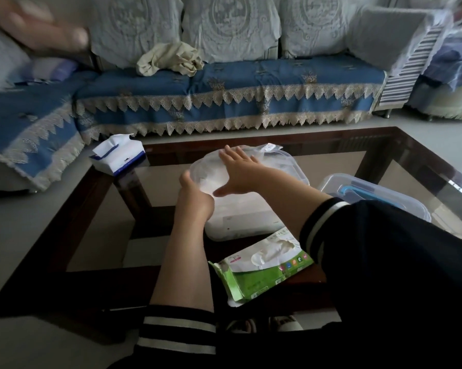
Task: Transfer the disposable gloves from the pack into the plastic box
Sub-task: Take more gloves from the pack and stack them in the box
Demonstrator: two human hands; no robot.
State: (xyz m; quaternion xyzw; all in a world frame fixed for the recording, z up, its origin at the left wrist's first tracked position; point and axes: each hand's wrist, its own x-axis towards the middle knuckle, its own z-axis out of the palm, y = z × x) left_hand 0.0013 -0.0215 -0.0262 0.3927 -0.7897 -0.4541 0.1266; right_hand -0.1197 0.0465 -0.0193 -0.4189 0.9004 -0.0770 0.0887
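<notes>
Both hands are on the stack of gloves [216, 179] in the plastic box [240, 222] mid-table: right hand [240, 169] flat and spread on top, left hand [191, 187] cupping its side. The pack [261, 270] lies opened at the near edge; transfer looks nearly done.

Glass-top coffee table w/ dark wood frame [72, 225]. Tissue pack [118, 155], white w/ blue trim, sits at its far left corner, one sheet sticking up. Behind: sofa [224, 83] w/ blue lace-edged cover, pale lace over backrests. Crumpled cream cloth [171, 58] on seat. Grey cushion [384, 35] at right end. Slippers [261, 324] seen thru glass, near edge.
</notes>
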